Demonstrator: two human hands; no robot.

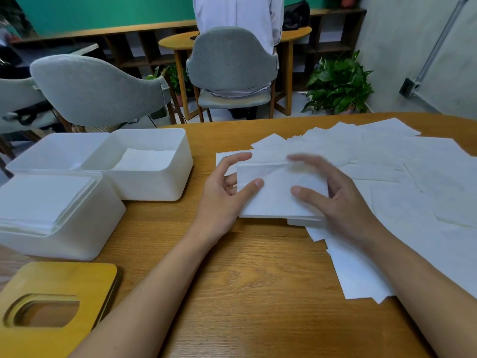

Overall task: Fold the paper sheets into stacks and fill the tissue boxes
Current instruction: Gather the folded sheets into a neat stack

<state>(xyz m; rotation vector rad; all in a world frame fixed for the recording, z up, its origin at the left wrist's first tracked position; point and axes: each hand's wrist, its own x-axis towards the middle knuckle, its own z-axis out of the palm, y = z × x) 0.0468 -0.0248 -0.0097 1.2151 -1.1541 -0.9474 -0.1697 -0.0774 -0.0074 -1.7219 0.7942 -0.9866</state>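
While gripping the folded stack [276, 202] at centre in the left hand [222, 195], right hand [338, 202] upon it, hold unclear through blur. Near tissue box [67, 241] at eight o'clock seemingly filled; far tissue box [154, 186] at ten barely started; loose sheets [426, 182] at two still unfolded.

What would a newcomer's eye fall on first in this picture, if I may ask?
The left hand and right hand hold a folded paper stack at the middle of the table. Loose sheets spread to the right. At the left, the nearest white box looks full.
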